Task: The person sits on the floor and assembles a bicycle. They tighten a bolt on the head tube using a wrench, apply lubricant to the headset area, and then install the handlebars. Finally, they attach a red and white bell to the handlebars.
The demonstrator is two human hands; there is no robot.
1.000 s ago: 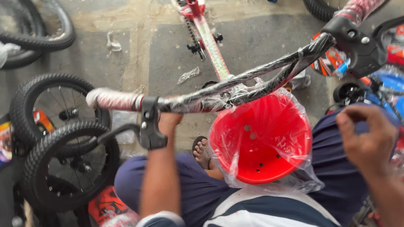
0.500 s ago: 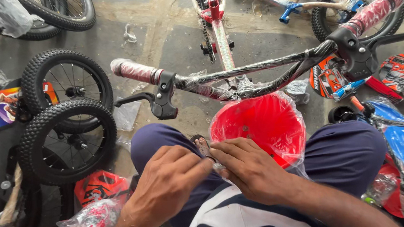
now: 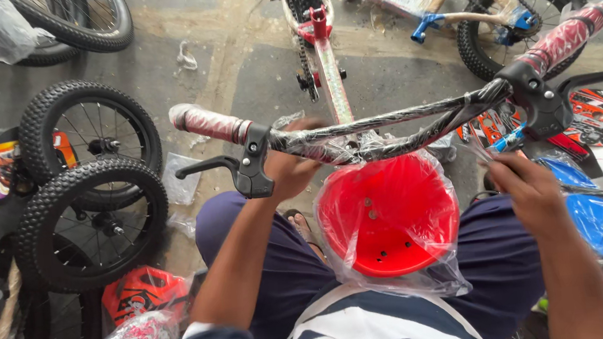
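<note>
1. Handlebar [image 3: 400, 119], black and plastic-wrapped, crosses in front of me above my lap.
2. My left hand [image 3: 290, 167] is curled around it beside the left brake lever [image 3: 224, 166].
3. My right hand [image 3: 528, 184] pinches loose plastic wrap under the right brake lever [image 3: 574, 91].
4. A red basket [image 3: 387, 216] in plastic sits between my knees.

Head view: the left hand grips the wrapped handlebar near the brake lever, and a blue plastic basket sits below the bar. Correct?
Not quite: the head view shows the basket is red, not blue. The left hand does grip the handlebar beside the brake lever.
</note>
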